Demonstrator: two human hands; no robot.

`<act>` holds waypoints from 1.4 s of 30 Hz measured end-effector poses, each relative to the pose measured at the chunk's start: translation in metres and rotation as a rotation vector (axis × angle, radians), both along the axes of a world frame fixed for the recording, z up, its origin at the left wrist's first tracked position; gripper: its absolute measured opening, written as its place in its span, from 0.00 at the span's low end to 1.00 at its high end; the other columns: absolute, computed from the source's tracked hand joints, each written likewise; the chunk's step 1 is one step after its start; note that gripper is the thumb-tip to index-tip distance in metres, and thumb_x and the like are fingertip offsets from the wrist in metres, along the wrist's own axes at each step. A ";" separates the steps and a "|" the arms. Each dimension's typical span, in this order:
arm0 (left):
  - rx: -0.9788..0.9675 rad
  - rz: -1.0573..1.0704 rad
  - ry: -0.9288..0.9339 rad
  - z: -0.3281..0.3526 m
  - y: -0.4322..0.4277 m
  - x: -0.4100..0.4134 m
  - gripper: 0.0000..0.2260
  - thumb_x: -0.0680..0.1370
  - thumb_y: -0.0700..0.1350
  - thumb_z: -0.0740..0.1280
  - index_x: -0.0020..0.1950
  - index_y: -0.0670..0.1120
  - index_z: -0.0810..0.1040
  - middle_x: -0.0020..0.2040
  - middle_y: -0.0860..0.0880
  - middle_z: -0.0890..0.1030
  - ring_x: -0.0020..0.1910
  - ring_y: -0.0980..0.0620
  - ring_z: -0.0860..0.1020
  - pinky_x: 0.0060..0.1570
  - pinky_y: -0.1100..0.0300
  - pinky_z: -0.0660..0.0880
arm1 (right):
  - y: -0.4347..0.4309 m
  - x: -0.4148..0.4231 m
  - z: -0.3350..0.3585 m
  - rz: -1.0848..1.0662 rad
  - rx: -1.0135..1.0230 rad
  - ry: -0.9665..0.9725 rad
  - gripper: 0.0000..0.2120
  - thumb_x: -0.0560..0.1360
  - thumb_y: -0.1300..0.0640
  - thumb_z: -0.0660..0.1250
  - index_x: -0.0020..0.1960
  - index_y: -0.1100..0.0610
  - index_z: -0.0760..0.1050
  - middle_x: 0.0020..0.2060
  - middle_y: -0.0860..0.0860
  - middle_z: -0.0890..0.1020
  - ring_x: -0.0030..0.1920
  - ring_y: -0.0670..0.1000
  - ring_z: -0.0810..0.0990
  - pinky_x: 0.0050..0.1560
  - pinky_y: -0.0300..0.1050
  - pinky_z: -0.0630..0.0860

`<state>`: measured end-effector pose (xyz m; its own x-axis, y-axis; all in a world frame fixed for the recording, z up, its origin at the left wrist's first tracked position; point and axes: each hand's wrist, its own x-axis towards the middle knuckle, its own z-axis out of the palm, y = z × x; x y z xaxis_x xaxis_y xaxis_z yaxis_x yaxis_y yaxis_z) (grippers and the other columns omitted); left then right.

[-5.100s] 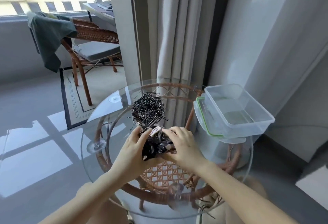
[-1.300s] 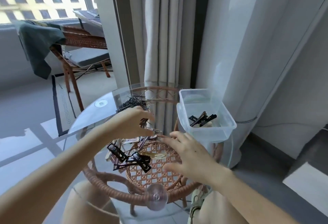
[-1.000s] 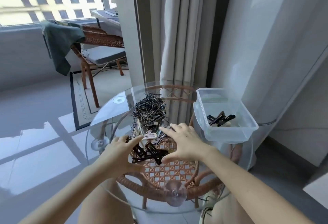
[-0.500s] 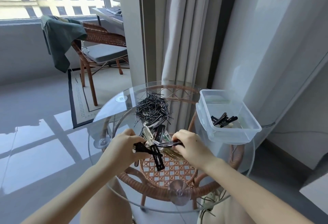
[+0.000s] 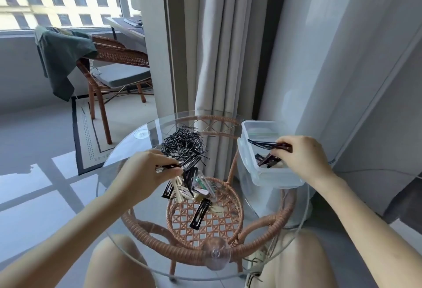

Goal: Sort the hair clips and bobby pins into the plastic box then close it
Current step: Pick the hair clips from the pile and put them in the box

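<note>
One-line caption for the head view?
Right hand holds dark clips over the plastic box; left hand pinches a clip at the pile on the glass table.

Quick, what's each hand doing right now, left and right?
Left hand: closed, pinching a dark clip.
Right hand: closed, holding dark clips over the plastic box.

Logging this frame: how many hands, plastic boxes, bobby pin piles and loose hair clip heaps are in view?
Hands: 2, left hand pinching a clip, right hand holding dark clips
Plastic box: 1
Bobby pin pile: 1
Hair clip heap: 1
Total: 5
</note>
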<state>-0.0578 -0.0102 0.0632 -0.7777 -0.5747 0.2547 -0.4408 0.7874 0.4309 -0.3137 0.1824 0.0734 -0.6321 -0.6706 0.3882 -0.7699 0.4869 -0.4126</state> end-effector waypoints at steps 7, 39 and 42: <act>0.019 -0.038 0.054 0.036 0.019 -0.045 0.11 0.71 0.52 0.70 0.51 0.51 0.84 0.42 0.54 0.82 0.32 0.67 0.72 0.31 0.77 0.69 | -0.001 -0.037 -0.016 -0.082 0.336 -0.058 0.11 0.70 0.49 0.70 0.51 0.50 0.81 0.48 0.50 0.85 0.50 0.55 0.79 0.44 0.42 0.70; 0.113 -0.211 -0.145 0.050 0.017 -0.136 0.11 0.75 0.49 0.67 0.55 0.48 0.82 0.55 0.50 0.83 0.53 0.53 0.79 0.54 0.65 0.73 | 0.012 0.034 -0.004 0.263 -0.129 -0.031 0.13 0.71 0.51 0.71 0.53 0.55 0.80 0.48 0.49 0.82 0.50 0.49 0.78 0.51 0.40 0.71; 0.051 -0.142 -0.351 0.035 -0.001 -0.079 0.14 0.75 0.50 0.66 0.60 0.49 0.78 0.59 0.51 0.80 0.58 0.51 0.78 0.55 0.64 0.70 | -0.008 0.073 -0.019 0.500 0.233 -0.077 0.28 0.69 0.39 0.68 0.66 0.47 0.70 0.61 0.46 0.74 0.61 0.47 0.69 0.62 0.44 0.68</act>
<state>-0.1371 -0.0109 0.0981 -0.8852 -0.4603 -0.0671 -0.4567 0.8326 0.3134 -0.2410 0.1743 0.0540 -0.2357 -0.9588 0.1584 -0.9023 0.1554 -0.4021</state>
